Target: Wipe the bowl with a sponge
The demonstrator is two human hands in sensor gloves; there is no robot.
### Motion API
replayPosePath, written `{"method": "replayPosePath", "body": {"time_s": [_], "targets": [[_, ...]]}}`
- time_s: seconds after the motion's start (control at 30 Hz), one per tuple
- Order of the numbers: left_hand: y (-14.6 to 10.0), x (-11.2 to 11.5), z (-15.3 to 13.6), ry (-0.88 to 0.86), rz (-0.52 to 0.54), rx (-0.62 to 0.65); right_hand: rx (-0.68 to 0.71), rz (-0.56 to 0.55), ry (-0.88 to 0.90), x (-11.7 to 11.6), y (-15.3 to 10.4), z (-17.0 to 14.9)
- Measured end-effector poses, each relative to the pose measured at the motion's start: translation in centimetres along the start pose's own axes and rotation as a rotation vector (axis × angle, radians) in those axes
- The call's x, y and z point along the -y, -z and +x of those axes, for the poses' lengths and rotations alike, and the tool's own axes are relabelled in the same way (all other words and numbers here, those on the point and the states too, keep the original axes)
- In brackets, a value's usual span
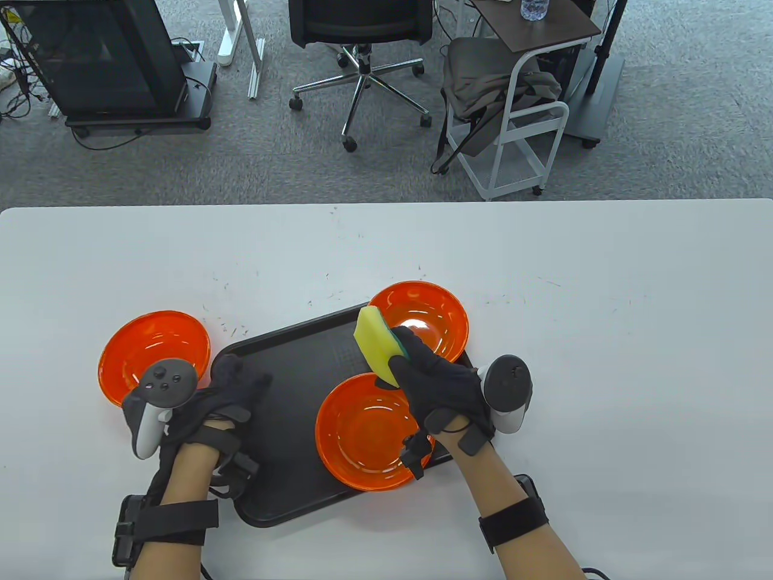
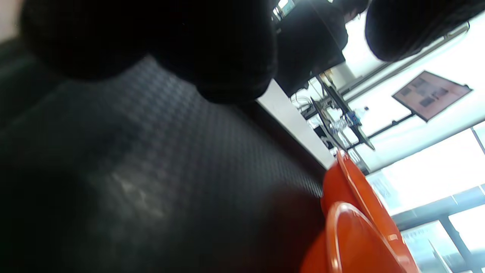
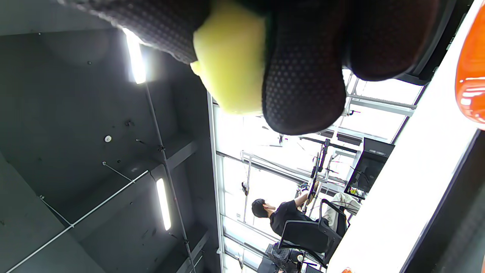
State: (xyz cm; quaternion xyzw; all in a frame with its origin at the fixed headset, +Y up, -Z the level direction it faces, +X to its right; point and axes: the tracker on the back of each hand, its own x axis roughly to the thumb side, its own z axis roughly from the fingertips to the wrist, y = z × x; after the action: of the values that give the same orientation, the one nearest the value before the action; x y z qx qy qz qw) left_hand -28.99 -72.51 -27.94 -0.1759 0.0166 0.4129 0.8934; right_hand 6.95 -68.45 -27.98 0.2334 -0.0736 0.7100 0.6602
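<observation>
Table view: right hand (image 1: 444,386) grips the sponge (image 1: 375,345), yellow foam with a green scrub side, fingers wrapped on its lower end. Sponge stands tilted, held above the tray (image 1: 290,368), between the near bowl (image 1: 368,432) and the far bowl (image 1: 420,320); contact with either bowl can't be judged. Left hand (image 1: 226,393) rests flat on the tray's 9 o'clock edge, fingers loosely spread, holding nothing.

Near bowl, orange, sits on the tray at its 5 o'clock corner, rim overhanging the tray edge. Far bowl, same orange, sits at the tray's 1 o'clock corner, partly on the tray. Third bowl (image 1: 154,356) sits on the white tabletop (image 1: 604,338), just off the tray at 9 o'clock, partly behind the left tracker (image 1: 160,393).

Right wrist view: fingertips (image 3: 303,87) pressed on yellow foam. Left wrist view: fingertips (image 2: 223,57) down on the tray's textured surface, two orange bowl rims at 4 o'clock.
</observation>
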Motion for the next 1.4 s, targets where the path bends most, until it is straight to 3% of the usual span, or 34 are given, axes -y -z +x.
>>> {"method": "replayPosePath", "body": {"time_s": [0.13,0.37,0.7,1.0,1.2,1.4], "targets": [[1.0,3.4,1.4,0.046,-0.157,0.012,0.002,0.01,-0.007,-0.2,0.0,0.0],[2.2,7.4,1.6,0.138,-0.271,0.001,0.001,0.011,-0.011,-0.2,0.0,-0.1],[3.2,8.8,1.1,0.04,-0.259,0.049,-0.002,0.018,-0.005,-0.3,0.0,-0.1],[2.4,6.3,2.1,0.024,-0.174,0.103,-0.003,0.04,-0.019,-0.4,0.1,-0.1],[0.9,2.8,2.7,-0.012,-0.014,0.166,0.008,0.074,-0.065,-0.9,0.1,0.3],[-0.7,0.1,3.3,0.052,0.189,0.223,0.077,0.163,-0.361,-2.2,0.2,1.9]]}}
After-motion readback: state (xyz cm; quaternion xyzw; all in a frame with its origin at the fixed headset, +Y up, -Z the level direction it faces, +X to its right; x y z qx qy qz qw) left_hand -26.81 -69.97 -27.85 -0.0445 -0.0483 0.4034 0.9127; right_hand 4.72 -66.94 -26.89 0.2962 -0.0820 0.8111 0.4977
